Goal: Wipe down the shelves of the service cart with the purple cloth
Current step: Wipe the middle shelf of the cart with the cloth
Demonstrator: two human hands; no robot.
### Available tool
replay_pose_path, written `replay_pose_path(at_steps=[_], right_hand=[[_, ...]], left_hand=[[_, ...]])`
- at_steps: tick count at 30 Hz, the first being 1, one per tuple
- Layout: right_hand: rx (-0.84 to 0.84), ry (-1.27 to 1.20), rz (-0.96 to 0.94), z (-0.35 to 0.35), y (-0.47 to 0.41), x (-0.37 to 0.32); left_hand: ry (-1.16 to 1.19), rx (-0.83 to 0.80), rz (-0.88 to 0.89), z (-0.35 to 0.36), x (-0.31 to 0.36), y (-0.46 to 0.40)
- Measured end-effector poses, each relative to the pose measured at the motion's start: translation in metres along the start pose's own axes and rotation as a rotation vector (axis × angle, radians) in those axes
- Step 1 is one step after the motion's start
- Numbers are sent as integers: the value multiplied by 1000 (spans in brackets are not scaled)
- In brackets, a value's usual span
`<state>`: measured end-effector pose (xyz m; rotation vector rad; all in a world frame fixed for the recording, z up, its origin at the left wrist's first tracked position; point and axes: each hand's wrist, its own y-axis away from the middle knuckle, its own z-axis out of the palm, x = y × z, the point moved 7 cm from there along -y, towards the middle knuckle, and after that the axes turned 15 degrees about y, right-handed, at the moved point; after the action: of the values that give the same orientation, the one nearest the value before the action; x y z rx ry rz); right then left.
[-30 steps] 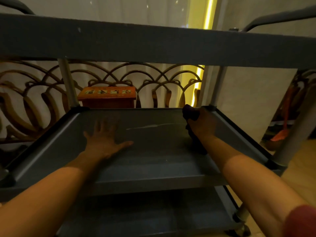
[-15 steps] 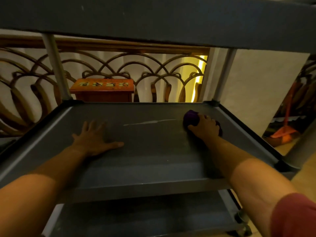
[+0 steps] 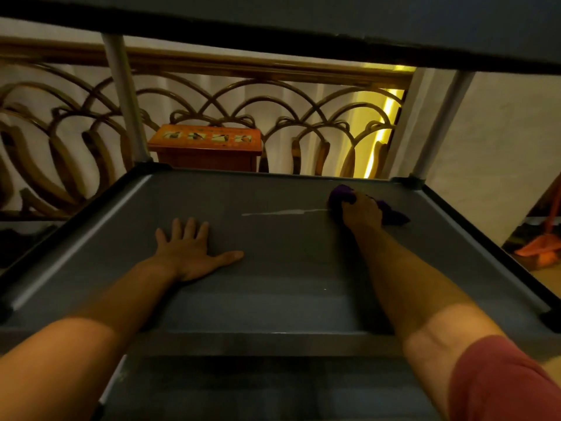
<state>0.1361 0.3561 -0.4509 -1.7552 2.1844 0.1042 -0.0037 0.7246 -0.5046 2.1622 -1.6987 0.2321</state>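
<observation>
The grey middle shelf (image 3: 273,302) of the service cart fills the view, with the top shelf (image 3: 303,22) overhead and the bottom shelf (image 3: 243,390) below. My right hand (image 3: 361,212) is shut on the purple cloth (image 3: 341,194) and presses it onto the shelf near the far right corner. A thin pale streak (image 3: 282,212) runs across the shelf just left of the cloth. My left hand (image 3: 191,250) lies flat on the shelf, fingers spread, left of centre.
Metal posts (image 3: 124,101) hold the shelves at the corners. Behind the cart stand a curved wooden railing (image 3: 60,141) and an orange wooden box (image 3: 206,144). An orange broom or dustpan (image 3: 540,247) rests on the floor at right.
The view has dropped lower under the top shelf. My right hand has drawn the cloth slightly back from the far right corner; my left hand stays flat on the shelf.
</observation>
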Motion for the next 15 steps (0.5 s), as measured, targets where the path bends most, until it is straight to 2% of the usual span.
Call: replay_pose_path(at_steps=[2, 5, 7, 11, 15], right_hand=[[-45, -21, -90, 19, 14, -55], [-80, -53, -346, 41, 58, -138], [-74, -6, -440, 42, 77, -159], [-5, 178, -353, 22, 71, -133], [57, 172, -199, 24, 63, -108]], left_hand=[[10, -10, 3, -4, 1, 4], [76, -31, 42, -13, 3, 21], [108, -38, 29, -23, -5, 32], [78, -61, -118, -49, -68, 72], [-60, -3, -84, -46, -103, 100]])
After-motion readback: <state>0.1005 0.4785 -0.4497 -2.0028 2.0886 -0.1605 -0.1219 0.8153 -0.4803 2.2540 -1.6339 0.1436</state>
